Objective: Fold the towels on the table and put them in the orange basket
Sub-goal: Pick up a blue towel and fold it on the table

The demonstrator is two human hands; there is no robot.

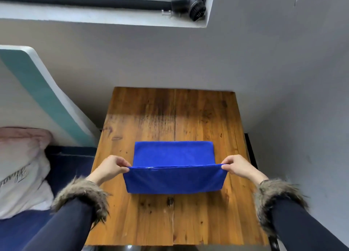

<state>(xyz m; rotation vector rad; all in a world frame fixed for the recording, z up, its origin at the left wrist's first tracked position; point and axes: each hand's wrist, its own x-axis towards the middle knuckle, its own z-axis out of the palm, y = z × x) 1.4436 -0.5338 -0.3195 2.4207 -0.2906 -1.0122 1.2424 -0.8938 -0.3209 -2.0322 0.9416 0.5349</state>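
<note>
Here, on your far left, a pale pillow (20,167) lies on a dark blue seat (69,161), with a white panel (43,92) bearing a teal stripe leaning behind it. Your left sleeve (62,226) is dark, with a fur cuff (83,196) at the wrist.

Your left hand (111,166) is raised above the bench (175,114), its grip closed in a pinch: thumb and fingers curl onto the left corner of the towel (175,175). The towel is blue and sits near the middle of the bench, a little toward you. Its far part lies flat on the wood, its near edge also meets the wood, and the top edge between your hands is lifted and pulled taut, so the cloth forms a low tent. A small pale tag shows on that lifted edge, left of centre.

Your right hand (238,167) mirrors the left: its grip is pinching the right corner of the same edge, fingers curled over the hem. A second fur cuff and dark sleeve follow behind it.

The bench is two wooden planks with a seam down the middle, pushed against a grey wall (283,71). Above, on the window sill (94,18), a black round object (188,7) lies at the right end.
</note>
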